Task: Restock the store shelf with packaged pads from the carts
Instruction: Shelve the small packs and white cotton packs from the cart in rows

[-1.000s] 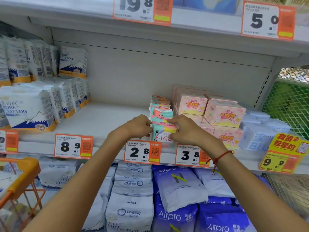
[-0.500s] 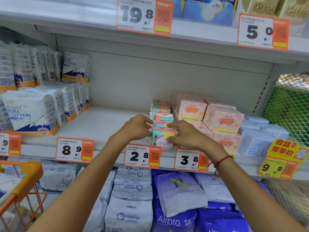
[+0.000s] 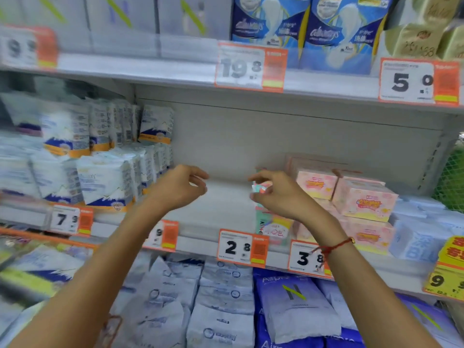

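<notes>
Now both hands are off the small pad stack, which stands behind the 2.8 tag, just left of the pink boxes. That batch looks placed; the cart comes next, I'd say. Left hand hangs above the bare shelf, fingers loosely curled, holding nothing. Right hand hovers at the stack's top, fingers curled; contact is too blurred to tell.

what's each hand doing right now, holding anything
Left hand: holds nothing, fingers loosely curled in front of the bare shelf.
Right hand: fingers curled at the small colourful packs; blur hides whether it has a grip on one.
</notes>
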Available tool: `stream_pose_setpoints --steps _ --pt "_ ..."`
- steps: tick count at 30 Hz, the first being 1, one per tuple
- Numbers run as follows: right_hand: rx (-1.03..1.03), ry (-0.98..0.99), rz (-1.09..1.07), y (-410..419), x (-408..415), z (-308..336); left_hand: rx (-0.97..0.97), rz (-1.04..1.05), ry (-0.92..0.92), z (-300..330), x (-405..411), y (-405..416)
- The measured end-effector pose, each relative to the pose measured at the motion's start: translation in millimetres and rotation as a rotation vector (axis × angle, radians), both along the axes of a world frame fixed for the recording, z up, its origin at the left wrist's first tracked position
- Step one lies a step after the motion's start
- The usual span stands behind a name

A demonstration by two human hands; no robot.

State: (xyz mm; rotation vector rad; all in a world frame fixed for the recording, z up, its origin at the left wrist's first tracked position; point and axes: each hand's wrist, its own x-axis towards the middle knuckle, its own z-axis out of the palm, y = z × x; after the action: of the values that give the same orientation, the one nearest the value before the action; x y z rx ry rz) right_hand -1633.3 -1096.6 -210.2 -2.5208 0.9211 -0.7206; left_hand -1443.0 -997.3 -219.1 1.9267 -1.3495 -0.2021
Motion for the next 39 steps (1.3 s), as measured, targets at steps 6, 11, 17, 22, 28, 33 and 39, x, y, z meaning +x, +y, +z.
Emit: stream_pose_setpoints --steps 6,11,17,22,28,33,39 --pt "0.141 0.079 0.374 62.0 88.4 -38.9 0.301 0.360 -0.162 -17.5 54.4 104.5" --pt "0.073 0.210 0.646 116.9 145.3 -79.0 0.675 0.447 -0.141 -48.1 80.9 159.1" --pt "0.012 0.329 0.718 133.2 168.7 -104.9 0.820 0.241 0.099 -69.3 84.4 180.6" --pt "0.028 0.316 0.694 126.6 173.2 -99.9 0.737 0.184 0.093 -74.3 87.3 177.7" --pt "-0.047 0.455 0.540 130.3 180.1 -83.4 1.007 0.285 -0.099 -68.7 85.4 177.7" --pt "-0.123 0.605 0.576 149.5 187.9 -78.5 1.136 0.254 -0.252 -72.2 78.1 164.3" --pt "0.148 0.480 0.689 139.5 174.1 -94.2 0.942 0.224 0.006 -61.2 87.1 182.2"
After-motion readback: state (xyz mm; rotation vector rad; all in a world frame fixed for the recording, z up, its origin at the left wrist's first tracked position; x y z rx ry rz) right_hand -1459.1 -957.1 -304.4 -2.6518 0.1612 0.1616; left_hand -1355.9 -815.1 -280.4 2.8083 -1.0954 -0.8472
